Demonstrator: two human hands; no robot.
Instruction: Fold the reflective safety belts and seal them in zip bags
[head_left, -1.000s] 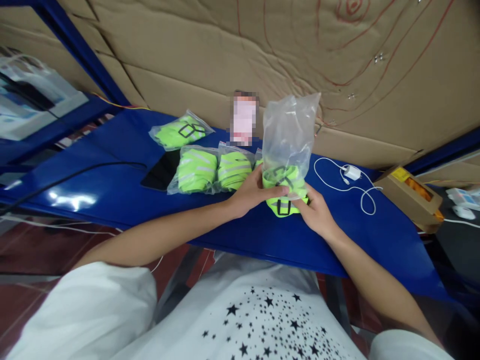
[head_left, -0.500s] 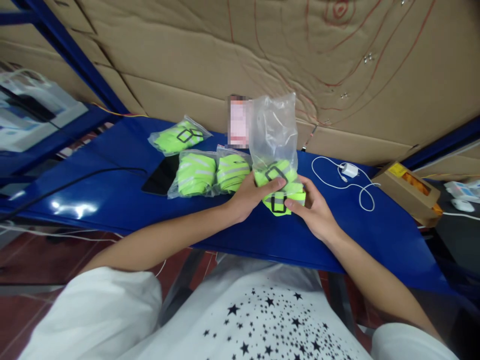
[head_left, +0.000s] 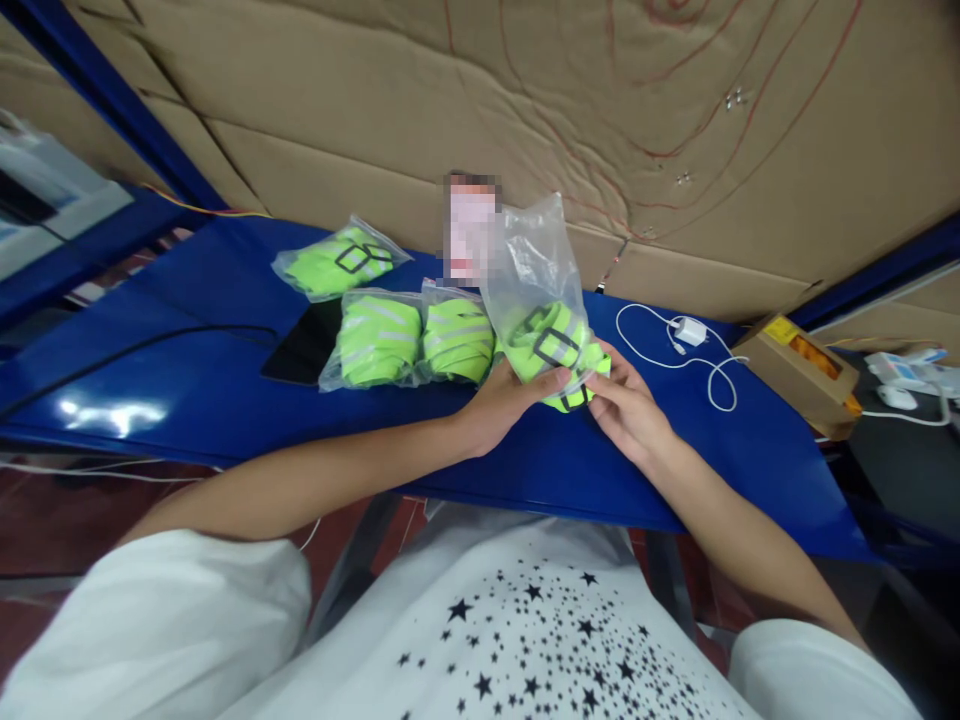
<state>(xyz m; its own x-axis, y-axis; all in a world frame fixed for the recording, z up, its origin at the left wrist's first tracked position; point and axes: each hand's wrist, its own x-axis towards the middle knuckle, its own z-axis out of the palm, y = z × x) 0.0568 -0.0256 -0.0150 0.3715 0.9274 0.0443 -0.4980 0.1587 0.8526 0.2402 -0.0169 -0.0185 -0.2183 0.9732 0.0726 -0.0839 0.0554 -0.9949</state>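
Note:
A neon green strap bundle with black buckles [head_left: 551, 345] sits half inside a clear plastic bag [head_left: 529, 262] that leans up and to the left over the blue table [head_left: 187, 400]. My left hand [head_left: 504, 400] grips the bundle and the bag's mouth from the left. My right hand [head_left: 626, 408] pinches the bundle's lower right end. Three packed bags of the same green straps lie to the left: one far back [head_left: 337, 262] and two side by side [head_left: 379, 340] [head_left: 457, 338].
A black phone or tablet [head_left: 300, 345] lies beside the packed bags, with a black cable [head_left: 135, 350] running left. A white charger and cord [head_left: 686, 335] lie to the right, next to a cardboard box [head_left: 799, 370]. Cardboard sheets [head_left: 600, 120] back the table.
The bag has tilted from upright toward the left and the green bundle sits deeper in it. Both hands stayed on the bundle and shifted slightly up and left.

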